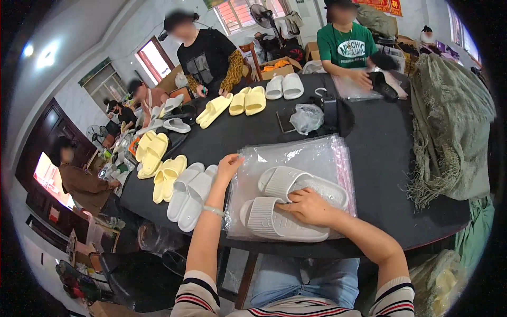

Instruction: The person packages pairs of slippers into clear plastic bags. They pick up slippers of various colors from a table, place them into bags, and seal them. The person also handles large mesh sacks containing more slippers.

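The two hands are apart. The right hand (306, 207) pinches the adjoining edges of a pair of gray slide sandals (262, 214), which lies under it on a stack of clear plastic bags (317, 153). The left hand (228, 168) touches the stack's far left corner — whether it grips, I cannot tell. Just left of that hand sit paler gray slides (185, 196), then yellow slides (169, 178). Beyond both hands, a crumpled plastic bag (307, 118) rests on the black desk (377, 169).
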### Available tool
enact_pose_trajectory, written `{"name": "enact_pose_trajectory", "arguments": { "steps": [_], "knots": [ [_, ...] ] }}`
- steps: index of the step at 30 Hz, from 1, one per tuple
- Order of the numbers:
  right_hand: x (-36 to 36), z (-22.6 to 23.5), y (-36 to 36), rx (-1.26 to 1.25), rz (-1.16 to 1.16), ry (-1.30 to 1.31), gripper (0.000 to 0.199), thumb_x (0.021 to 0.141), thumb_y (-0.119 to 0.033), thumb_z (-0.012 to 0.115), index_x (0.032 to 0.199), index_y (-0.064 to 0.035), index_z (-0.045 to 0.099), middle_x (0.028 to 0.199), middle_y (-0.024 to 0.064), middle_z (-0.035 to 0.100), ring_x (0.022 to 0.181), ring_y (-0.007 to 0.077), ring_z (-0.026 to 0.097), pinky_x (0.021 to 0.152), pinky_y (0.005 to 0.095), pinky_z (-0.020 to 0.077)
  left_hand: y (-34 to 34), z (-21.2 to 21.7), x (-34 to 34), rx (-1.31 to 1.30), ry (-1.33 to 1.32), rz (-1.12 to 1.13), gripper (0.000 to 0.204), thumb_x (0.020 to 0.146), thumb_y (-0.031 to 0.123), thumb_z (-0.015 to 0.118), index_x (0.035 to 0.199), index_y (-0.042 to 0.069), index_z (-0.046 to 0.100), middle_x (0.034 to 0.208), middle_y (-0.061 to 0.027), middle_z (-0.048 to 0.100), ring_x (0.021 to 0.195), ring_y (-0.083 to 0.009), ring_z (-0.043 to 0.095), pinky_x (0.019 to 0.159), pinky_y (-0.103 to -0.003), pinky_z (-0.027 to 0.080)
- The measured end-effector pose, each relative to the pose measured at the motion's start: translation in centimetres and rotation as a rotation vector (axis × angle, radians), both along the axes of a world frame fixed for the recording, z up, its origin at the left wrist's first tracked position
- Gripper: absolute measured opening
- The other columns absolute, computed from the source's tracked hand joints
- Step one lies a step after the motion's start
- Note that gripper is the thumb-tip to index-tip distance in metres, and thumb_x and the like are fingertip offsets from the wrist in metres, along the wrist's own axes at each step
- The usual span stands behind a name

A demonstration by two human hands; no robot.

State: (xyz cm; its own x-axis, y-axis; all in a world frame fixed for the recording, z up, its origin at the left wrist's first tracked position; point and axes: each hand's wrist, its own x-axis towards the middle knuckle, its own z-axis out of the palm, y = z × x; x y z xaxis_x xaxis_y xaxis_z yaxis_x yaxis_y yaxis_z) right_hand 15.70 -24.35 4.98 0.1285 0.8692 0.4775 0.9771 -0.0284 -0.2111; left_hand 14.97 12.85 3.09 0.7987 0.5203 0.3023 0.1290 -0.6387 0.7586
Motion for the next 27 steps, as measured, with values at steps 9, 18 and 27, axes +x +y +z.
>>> {"name": "enact_pose_trajectory", "arguments": {
  "steps": [9,18,27],
  "knots": [
    [0.3,-0.7,-0.4,0.029,-0.004,-0.019,0.042,0.084,-0.018,0.054,0.126,-0.0226,0.06,0.101,0.0044,0.061,0.101,0.0216,0.058,0.088,0.0358,0.0401,1.1,0.2,2.9,-0.362,-0.214,0.202,0.018,0.085,0.013,0.07,0.094,-0.003,0.066,0.084,-0.0074,0.069,0.069,-0.0121,0.061,0.063,-0.025,0.048],
    [0.1,0.0,-0.3,0.012,-0.018,0.003,0.039,0.08,-0.015,0.058,0.119,-0.0184,0.065,0.099,0.0032,0.062,0.1,0.0206,0.058,0.085,0.0359,0.0406,-3.1,1.1,-7.7,0.579,-0.186,0.015,0.05,0.078,0.007,0.069,0.125,0.004,0.052,0.121,-0.0137,0.055,0.108,-0.0296,0.053,0.091,-0.039,0.043],
    [-0.1,0.5,0.2,-0.004,-0.007,0.038,0.039,0.079,-0.017,0.062,0.117,-0.0184,0.065,0.094,0.0035,0.06,0.099,0.0214,0.058,0.084,0.0368,0.0411,0.8,-0.1,-21.7,0.73,0.603,0.418,0.074,0.078,0.055,0.067,0.14,0.02,0.044,0.147,-0.0192,0.035,0.133,-0.0454,0.034,0.099,-0.07,0.026]
  ]
}}
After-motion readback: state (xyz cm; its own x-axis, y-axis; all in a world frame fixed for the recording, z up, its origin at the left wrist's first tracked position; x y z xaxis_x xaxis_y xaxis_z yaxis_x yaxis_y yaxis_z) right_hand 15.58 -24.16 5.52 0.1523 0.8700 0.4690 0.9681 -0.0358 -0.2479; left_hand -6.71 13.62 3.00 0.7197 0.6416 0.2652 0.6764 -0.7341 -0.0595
